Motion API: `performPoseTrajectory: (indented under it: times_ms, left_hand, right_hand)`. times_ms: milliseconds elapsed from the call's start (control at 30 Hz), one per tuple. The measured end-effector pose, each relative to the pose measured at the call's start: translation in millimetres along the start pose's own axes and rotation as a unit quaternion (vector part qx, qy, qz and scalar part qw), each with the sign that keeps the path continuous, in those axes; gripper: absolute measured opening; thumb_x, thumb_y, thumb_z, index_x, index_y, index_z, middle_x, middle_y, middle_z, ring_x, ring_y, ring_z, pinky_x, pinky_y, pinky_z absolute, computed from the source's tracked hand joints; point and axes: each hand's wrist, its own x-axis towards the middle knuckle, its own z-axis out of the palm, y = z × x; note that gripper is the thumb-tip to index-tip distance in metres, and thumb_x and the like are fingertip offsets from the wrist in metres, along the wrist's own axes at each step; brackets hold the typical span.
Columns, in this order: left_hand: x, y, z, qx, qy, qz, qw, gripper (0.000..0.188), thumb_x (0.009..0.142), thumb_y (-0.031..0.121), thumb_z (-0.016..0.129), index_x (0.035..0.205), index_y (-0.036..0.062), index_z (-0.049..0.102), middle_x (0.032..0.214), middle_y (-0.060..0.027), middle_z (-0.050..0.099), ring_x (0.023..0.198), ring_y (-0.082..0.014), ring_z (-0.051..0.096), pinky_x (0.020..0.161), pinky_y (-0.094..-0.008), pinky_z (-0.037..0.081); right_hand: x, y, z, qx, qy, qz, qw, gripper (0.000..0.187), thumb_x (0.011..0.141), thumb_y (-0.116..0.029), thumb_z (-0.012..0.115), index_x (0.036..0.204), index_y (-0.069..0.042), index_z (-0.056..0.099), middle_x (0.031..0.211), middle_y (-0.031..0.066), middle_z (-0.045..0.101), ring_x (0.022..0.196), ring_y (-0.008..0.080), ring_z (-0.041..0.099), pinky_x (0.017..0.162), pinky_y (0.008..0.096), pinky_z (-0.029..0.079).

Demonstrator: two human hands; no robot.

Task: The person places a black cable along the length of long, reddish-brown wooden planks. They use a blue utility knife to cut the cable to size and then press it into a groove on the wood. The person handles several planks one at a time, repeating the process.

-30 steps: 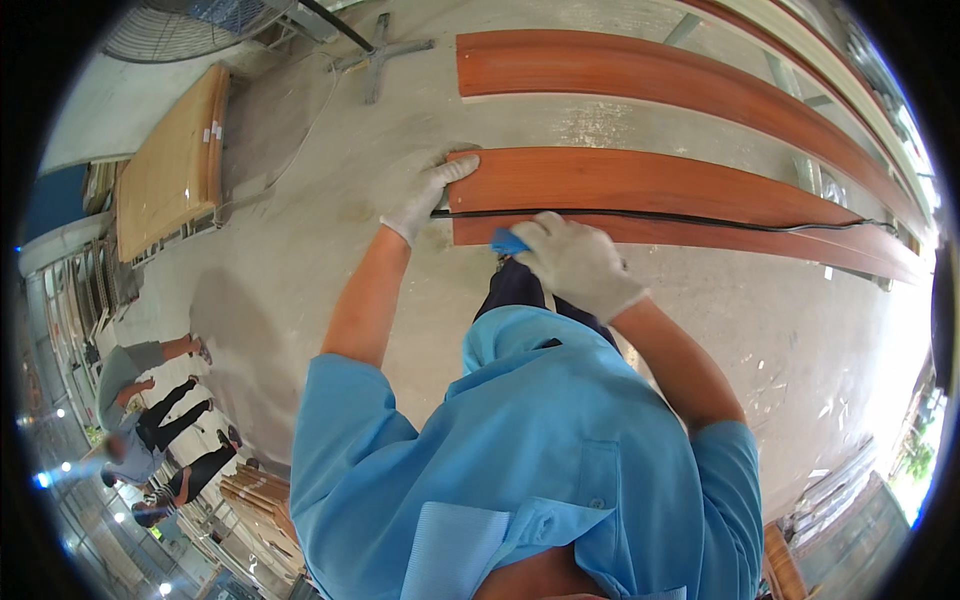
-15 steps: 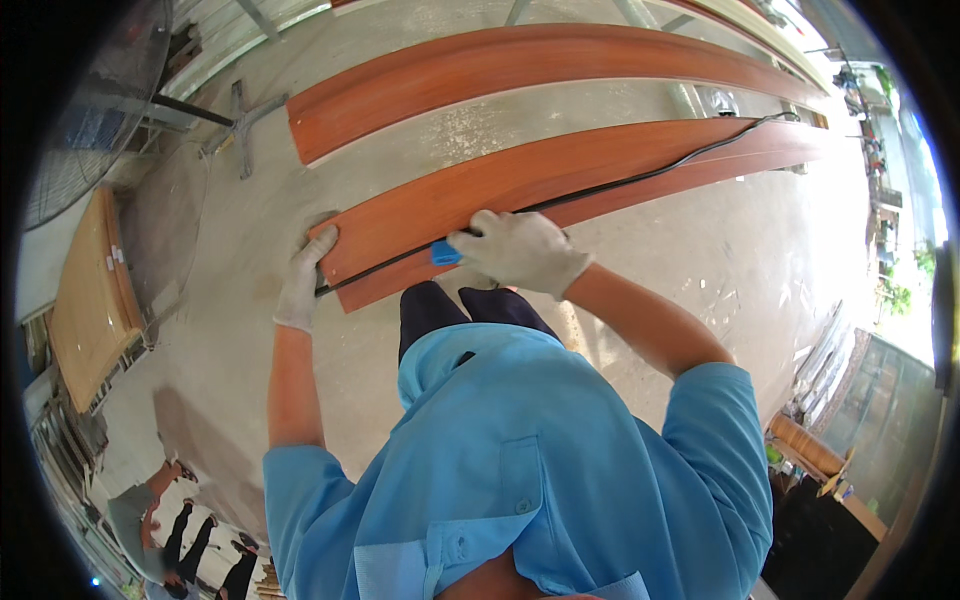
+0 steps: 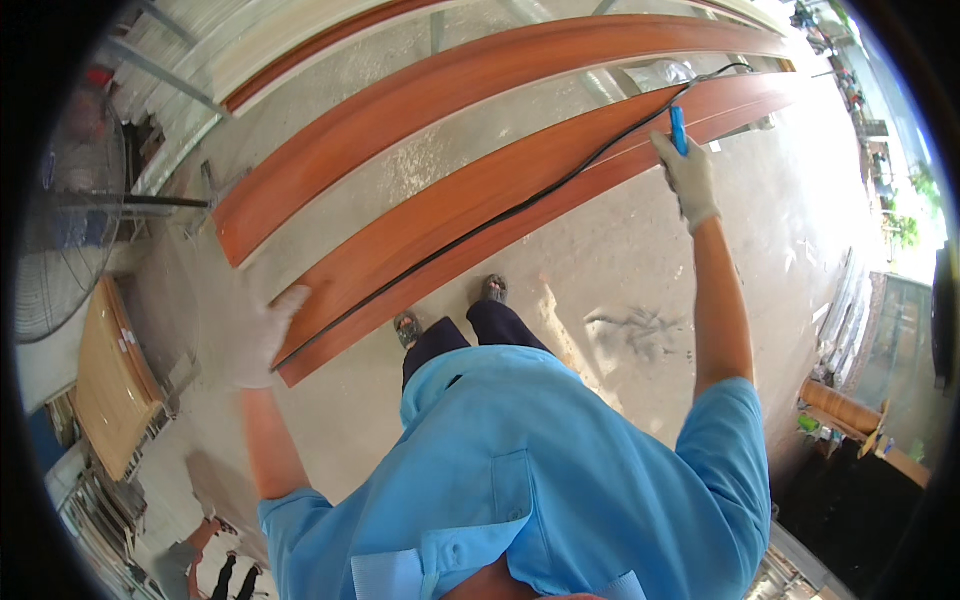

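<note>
A long reddish-brown wood-toned board (image 3: 450, 200) stretches slantwise in front of me, with a step running along its length. A thin black strip (image 3: 480, 232) lies along it from the near left end, and its far part is loose and curved. My right hand (image 3: 690, 182), in a pale glove, is closed round a small blue tool (image 3: 678, 130), held up over the board's right part. What kind of tool it is does not show. My left hand (image 3: 262, 335), also gloved, is at the board's left end by the strip's end; motion smears its fingers.
A second reddish-brown board (image 3: 400, 105) lies parallel beyond the first, with more profiles (image 3: 300, 70) behind. A large fan (image 3: 70, 220) and tan panels (image 3: 110, 375) stand left. Another person (image 3: 185, 565) is at lower left. A brown roll (image 3: 840, 408) lies right.
My right hand has swung from the board's left part out to the right with the blue tool. My left hand sits lower and further left in the picture. The view has shifted; my feet now show.
</note>
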Motion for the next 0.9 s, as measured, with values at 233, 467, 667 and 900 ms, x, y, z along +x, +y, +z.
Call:
performPoseTrajectory:
  times_ms: [233,467,667,900]
  left_hand:
    - [40.0,121.6,115.3,0.201,-0.009,0.286,0.937,0.084,0.072,0.052,0.082,0.145,0.0199,0.054,0.149,-0.0183,0.047,0.139,-0.0401,0.041,0.117,-0.0555,0.031]
    - [50.9,114.2,131.1,0.225,-0.003,0.297,0.928,0.08,0.08,0.06,0.074,0.148,0.0222,0.053,0.155,-0.0166,0.042,0.137,-0.0395,0.043,0.113,-0.0547,0.035]
    - [52.0,109.7,133.9,0.236,0.001,0.308,0.922,0.077,0.085,0.063,0.069,0.148,0.0212,0.052,0.153,-0.0187,0.041,0.133,-0.0412,0.045,0.111,-0.0559,0.036]
    - [54.2,110.2,133.0,0.257,-0.009,0.331,0.908,0.073,0.091,0.063,0.061,0.148,0.0193,0.05,0.153,-0.0231,0.04,0.13,-0.0441,0.045,0.108,-0.0569,0.037]
  right_hand:
    - [83.8,10.5,35.6,-0.248,0.094,0.031,0.964,0.035,0.081,-0.039,0.081,0.081,-0.005,0.071,0.064,0.0043,0.062,0.055,0.0132,0.059,0.055,0.0298,0.048]
    - [47.3,88.3,-1.8,0.693,-0.117,0.102,0.704,0.011,0.093,-0.006,0.067,0.097,0.003,0.07,0.089,0.0121,0.07,0.059,0.0093,0.056,0.051,0.0208,0.045]
    - [29.0,126.6,-5.3,0.623,0.051,0.151,0.766,0.014,0.095,-0.008,0.07,0.1,0.005,0.067,0.095,0.0144,0.072,0.062,0.0095,0.061,0.053,0.0206,0.05]
    - [64.4,120.4,21.1,0.31,0.231,0.163,0.907,0.023,0.087,-0.024,0.084,0.086,-0.006,0.069,0.072,0.0048,0.067,0.054,0.0107,0.057,0.049,0.0229,0.043]
